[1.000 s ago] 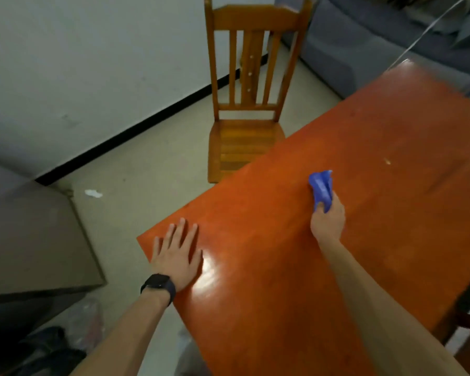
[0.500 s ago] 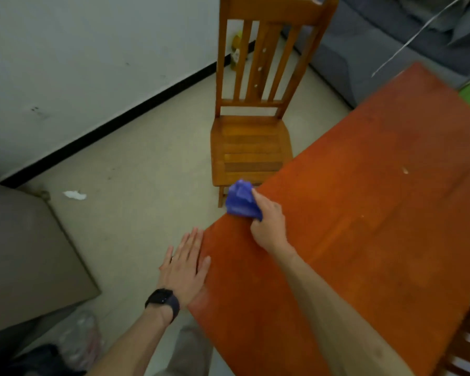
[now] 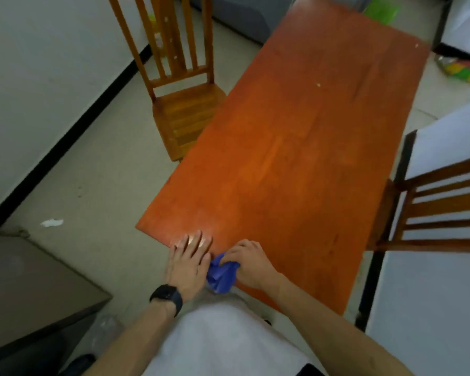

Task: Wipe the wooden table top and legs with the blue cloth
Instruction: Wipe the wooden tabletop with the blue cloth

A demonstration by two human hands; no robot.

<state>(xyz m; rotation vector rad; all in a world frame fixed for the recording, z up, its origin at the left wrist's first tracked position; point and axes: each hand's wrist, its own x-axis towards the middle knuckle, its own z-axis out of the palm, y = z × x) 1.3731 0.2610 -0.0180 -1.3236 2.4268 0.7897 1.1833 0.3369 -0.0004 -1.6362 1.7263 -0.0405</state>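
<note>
Desk (image 3: 296, 158): near edge at lower centre. Cloth (image 3: 221, 275): bunched on that edge, gripped by right hand (image 3: 251, 263). Left hand (image 3: 190, 263): flat, fingers straight, beside cloth. Left chair (image 3: 185, 112), right chair (image 3: 440, 210): flank desk. Floor (image 3: 98, 185): open at centre left.

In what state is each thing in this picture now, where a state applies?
wooden table: top uncovered, a few pale specks on it.
blue cloth: bunched, at the table's near edge.
right hand: fingers curled round the blue cloth.
left hand: flat, fingers straight, resting on the table's near edge.
pale chair: upright, beside the table.
dark chair: upright, beside the table.
</note>
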